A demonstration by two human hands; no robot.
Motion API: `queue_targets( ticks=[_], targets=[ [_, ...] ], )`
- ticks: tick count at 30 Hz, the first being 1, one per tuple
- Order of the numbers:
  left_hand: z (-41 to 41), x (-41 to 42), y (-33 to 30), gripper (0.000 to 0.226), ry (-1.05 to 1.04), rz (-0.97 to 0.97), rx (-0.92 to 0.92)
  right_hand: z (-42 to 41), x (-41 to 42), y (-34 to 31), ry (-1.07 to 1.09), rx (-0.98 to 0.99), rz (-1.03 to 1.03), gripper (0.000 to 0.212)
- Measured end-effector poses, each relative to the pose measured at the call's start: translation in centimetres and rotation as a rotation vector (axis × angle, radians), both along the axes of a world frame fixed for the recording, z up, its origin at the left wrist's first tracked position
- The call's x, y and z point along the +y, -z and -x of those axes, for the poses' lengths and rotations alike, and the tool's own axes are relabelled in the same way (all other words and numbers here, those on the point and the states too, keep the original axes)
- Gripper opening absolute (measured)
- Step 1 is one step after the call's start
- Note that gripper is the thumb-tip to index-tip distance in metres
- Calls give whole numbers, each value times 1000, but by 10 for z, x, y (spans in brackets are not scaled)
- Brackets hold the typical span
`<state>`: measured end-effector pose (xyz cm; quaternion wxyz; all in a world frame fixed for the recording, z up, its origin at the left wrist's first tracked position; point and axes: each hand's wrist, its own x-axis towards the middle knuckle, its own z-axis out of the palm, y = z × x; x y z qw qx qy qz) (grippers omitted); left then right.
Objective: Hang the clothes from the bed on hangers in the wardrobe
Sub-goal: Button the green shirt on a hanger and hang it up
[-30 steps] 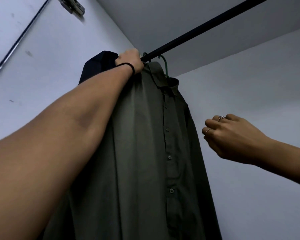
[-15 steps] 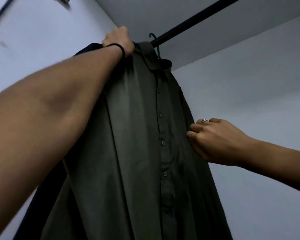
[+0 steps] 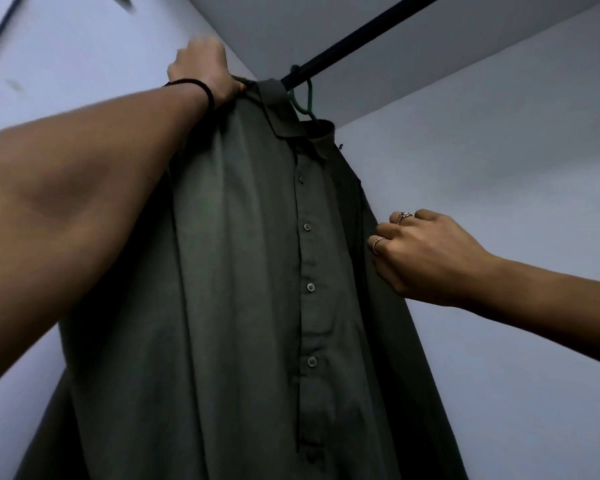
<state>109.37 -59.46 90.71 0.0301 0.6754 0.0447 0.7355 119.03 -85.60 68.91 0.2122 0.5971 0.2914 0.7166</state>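
Observation:
A dark olive button-up shirt (image 3: 243, 289) hangs on a green hanger (image 3: 307, 98), whose hook is over the black wardrobe rail (image 3: 361, 32). My left hand (image 3: 205, 72) grips the shirt's left shoulder at the top, beside the collar. My right hand (image 3: 426, 258) is at the shirt's right edge, about chest height, with its fingers curled against the fabric. The fingertips are hidden behind the cloth, so I cannot tell whether they pinch it.
White wardrobe walls (image 3: 499, 168) close in on the left, back and right, and the ceiling panel (image 3: 274, 26) sits just above the rail. The rail runs up to the right.
My right hand moved left from open air to the shirt's right edge. My left hand stays on the shoulder. The dark garment seen behind the shirt is out of sight now.

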Motion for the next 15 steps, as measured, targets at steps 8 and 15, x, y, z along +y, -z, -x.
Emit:
queue_targets(
  ticks=[8, 15],
  targets=[
    [14, 1, 63, 53, -71, -19, -125, 32, 6, 32, -10, 7, -71, 20],
    [23, -17, 96, 51, -329, -209, -120, 40, 17, 37, 76, 145, -131, 24]
  ],
)
